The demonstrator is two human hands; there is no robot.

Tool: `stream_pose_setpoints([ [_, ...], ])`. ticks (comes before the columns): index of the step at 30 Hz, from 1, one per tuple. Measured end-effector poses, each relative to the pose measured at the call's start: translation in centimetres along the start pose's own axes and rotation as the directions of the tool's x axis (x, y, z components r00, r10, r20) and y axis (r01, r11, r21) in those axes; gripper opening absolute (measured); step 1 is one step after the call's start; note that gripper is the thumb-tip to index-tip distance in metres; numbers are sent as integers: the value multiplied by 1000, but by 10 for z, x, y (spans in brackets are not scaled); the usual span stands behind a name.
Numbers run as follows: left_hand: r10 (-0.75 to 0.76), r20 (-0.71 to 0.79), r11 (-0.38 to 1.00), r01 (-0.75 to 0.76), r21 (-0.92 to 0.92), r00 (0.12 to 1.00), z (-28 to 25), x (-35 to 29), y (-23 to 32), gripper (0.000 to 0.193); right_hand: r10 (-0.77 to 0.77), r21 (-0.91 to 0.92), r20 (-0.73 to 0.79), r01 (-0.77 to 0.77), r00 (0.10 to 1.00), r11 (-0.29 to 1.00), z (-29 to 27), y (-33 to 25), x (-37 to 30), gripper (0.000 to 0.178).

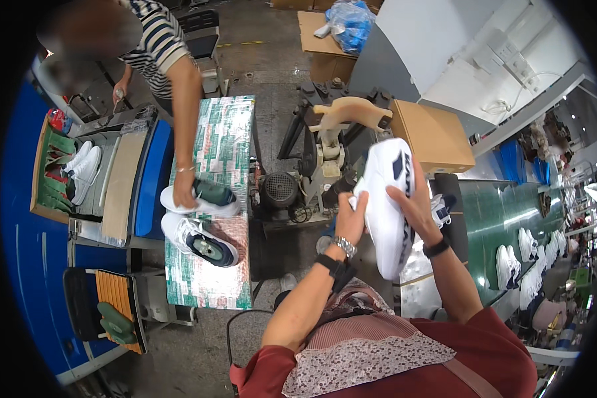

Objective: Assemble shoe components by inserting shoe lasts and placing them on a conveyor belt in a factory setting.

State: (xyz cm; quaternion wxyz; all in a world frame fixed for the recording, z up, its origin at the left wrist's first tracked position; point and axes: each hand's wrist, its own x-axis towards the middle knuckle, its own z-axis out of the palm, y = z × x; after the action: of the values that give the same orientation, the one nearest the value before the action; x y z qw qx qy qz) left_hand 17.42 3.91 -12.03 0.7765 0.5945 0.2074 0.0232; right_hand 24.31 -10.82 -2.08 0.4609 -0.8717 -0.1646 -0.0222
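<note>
A white sneaker [383, 205] with dark markings along its sole is held upright in front of my body, between both hands. My left hand [351, 215], with a watch on its wrist, is closed at the shoe's left edge, fingers partly hidden. On the sole side, my right hand [414, 202] grips the shoe with thumb and fingers. To the left, a co-worker's hand [184, 189] touches a white sneaker with a dark green insert [212, 194] on the narrow table. Beside it lies another white sneaker [199, 240] with a dark heel.
The table [205, 285] has a taped green-and-white top. A machine with a curved tan pad [351, 109] stands ahead, beside a cardboard box [431, 132]. At right, a green conveyor [487, 205] runs past several white shoes [507, 265]. A crate [50, 199] at left holds green shoe forms.
</note>
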Motion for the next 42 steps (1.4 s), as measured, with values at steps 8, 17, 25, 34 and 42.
stream_pose_setpoints([
  [8, -100, 44, 983, 106, -149, 994, -6, 8, -15, 56, -179, -254, 77, 192, 981, 948, 16, -36, 18, 101],
  [17, -194, 153, 867, 242, -436, 969, -29, -15, -52, 51, 37, -515, 76, 7, 996, 857, 34, -61, 1, 110],
  [25, -4, 444, 667, 333, -666, 896, -19, -99, -34, 58, 16, -419, -5, -17, 1000, 908, 37, -47, -18, 110],
  [34, -38, 135, 908, 91, -409, 990, -9, -103, -31, 38, -94, -395, -172, 19, 981, 919, 53, -43, -37, 112],
  [42, 105, 84, 966, -81, -244, 991, -11, -100, -20, 45, -113, -417, -167, 34, 979, 908, 56, -43, -29, 104],
])
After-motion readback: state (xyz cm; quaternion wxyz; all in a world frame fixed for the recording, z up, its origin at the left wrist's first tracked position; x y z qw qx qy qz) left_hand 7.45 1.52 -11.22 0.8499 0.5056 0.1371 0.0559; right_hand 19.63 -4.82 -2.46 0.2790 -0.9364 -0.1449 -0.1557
